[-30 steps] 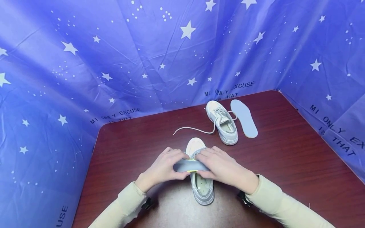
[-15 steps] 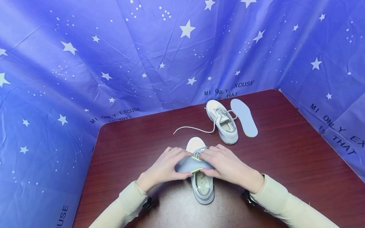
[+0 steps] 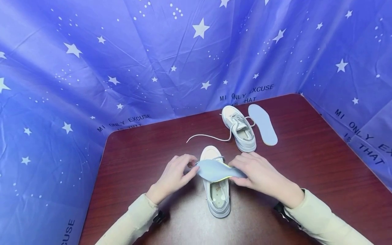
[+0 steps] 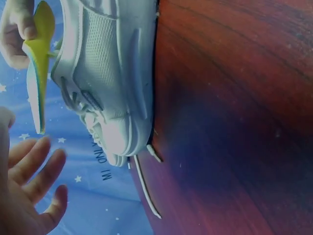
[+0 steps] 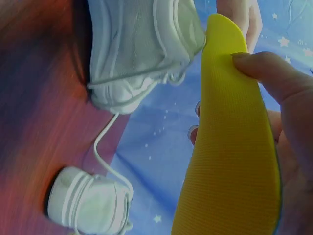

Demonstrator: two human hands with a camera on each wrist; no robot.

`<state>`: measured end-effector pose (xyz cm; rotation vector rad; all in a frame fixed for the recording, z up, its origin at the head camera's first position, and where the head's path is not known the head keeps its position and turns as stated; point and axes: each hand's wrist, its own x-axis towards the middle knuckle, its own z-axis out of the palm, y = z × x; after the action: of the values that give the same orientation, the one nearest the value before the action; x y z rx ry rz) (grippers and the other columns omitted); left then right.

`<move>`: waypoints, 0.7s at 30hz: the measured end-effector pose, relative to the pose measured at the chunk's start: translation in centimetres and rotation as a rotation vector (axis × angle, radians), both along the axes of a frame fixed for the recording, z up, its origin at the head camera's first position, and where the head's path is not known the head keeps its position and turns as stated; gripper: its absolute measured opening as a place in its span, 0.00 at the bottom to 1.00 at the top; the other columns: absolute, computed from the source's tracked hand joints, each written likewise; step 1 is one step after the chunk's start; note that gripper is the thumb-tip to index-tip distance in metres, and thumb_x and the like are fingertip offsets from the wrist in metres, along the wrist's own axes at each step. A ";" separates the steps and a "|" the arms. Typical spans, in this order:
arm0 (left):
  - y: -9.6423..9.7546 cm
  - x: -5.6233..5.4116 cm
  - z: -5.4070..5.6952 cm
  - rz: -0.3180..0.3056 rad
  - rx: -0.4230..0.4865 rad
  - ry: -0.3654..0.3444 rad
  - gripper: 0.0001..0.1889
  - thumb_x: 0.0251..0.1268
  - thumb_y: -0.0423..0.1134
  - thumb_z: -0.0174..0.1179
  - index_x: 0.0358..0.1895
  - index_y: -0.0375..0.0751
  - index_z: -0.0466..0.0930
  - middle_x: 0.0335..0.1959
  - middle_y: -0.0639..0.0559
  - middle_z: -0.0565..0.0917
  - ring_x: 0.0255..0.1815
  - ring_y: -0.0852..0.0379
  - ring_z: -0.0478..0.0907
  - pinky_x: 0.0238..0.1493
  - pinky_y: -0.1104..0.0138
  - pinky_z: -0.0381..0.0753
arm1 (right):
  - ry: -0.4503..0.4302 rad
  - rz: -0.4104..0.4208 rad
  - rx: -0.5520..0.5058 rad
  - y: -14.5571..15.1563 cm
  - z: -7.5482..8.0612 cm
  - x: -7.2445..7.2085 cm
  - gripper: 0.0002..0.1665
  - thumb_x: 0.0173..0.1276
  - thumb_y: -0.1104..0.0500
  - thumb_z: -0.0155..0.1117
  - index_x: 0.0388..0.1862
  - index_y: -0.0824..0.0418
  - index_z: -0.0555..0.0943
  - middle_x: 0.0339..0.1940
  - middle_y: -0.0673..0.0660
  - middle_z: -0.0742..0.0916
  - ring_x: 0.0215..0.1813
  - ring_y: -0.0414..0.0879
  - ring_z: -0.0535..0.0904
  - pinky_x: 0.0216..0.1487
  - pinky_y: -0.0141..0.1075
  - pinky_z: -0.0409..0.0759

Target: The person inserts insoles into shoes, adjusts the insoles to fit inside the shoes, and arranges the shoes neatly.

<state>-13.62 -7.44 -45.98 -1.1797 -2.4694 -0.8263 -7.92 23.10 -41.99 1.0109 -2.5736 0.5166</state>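
R hand (image 3: 260,175) pinches a grey-topped insole (image 3: 212,170) by its narrower end, approx. horiz.; R wrist view shows the thumb on its ribbed yellow underside, fingertips round the other side. Insole is held crosswise above the near sneaker (image 3: 217,195), over the laces & front of the opening, wider end twd L hand (image 3: 174,175). L hand's fingers are spread, grip nothing, just beside that wider end; can't tell if any fingertip touches it. Near sneaker: white lace-up, upright on the dk red-brown wood-grain table (image 3: 144,153), toe pointing away from the person, pale inside visible btwn the hands. Far sneaker (image 3: 239,129), also white, sits upright behind & to the R, toe away, w/ a loose lace (image 3: 211,136) trailing L across the tabletop. 2nd insole (image 3: 262,124), grey side up, lies flat just R of it. Cream sleeves (image 3: 324,214) on both arms. Blue backdrop (image 3: 137,51) w/ white stars & blk lettering hangs round the table's back & sides.
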 end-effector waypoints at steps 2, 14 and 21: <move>0.2 0.0 -0.2 0.007 0.036 0.029 0.06 0.68 0.39 0.64 0.44 0.43 0.80 0.33 0.57 0.83 0.35 0.60 0.80 0.38 0.64 0.75 | -0.007 -0.024 0.001 0.5 0.2 0.0 0.17 0.57 0.52 0.79 0.43 0.53 0.85 0.33 0.41 0.81 0.35 0.39 0.73 0.41 0.41 0.74; 2.6 0.8 -0.7 -0.190 -0.163 0.260 0.14 0.63 0.52 0.70 0.41 0.48 0.80 0.36 0.59 0.79 0.36 0.61 0.77 0.36 0.67 0.76 | -0.006 -0.165 -0.011 2.1 0.2 -0.3 0.18 0.57 0.52 0.78 0.46 0.56 0.85 0.36 0.45 0.84 0.36 0.44 0.78 0.38 0.42 0.75; 4.1 1.3 -0.3 -0.153 -0.326 0.245 0.23 0.55 0.62 0.74 0.40 0.51 0.78 0.45 0.57 0.79 0.46 0.58 0.78 0.40 0.64 0.76 | -0.003 -0.217 -0.035 2.2 0.0 -0.3 0.20 0.57 0.52 0.79 0.47 0.55 0.85 0.35 0.47 0.84 0.35 0.45 0.77 0.37 0.44 0.75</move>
<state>-12.36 -3.31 -46.25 -1.4940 -2.3884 -0.2933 -8.26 25.30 -41.97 0.7084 -2.6248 0.5029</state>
